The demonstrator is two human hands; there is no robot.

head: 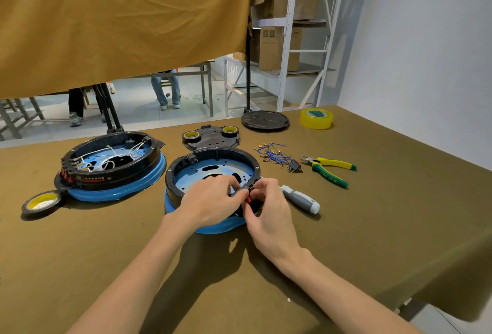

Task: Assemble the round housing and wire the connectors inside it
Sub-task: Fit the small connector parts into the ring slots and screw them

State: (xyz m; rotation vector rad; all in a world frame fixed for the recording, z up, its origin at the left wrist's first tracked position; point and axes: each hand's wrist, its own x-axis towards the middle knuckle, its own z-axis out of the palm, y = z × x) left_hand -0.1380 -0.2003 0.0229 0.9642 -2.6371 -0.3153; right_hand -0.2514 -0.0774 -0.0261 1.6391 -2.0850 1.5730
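Note:
A round black housing with a blue metal floor and blue base stands in the middle of the table. My left hand lies over its near rim, fingers curled on the rim by a small red part. My right hand pinches that red part from outside the rim. A bundle of blue wires with connectors lies to the right of the housing. A second housing, with white wires inside, sits at the left.
A grey screwdriver lies just right of my hands, yellow-green pliers further right. Tape rolls, a black lid with two tape rolls and a black disc lie around. The table edge drops off at right.

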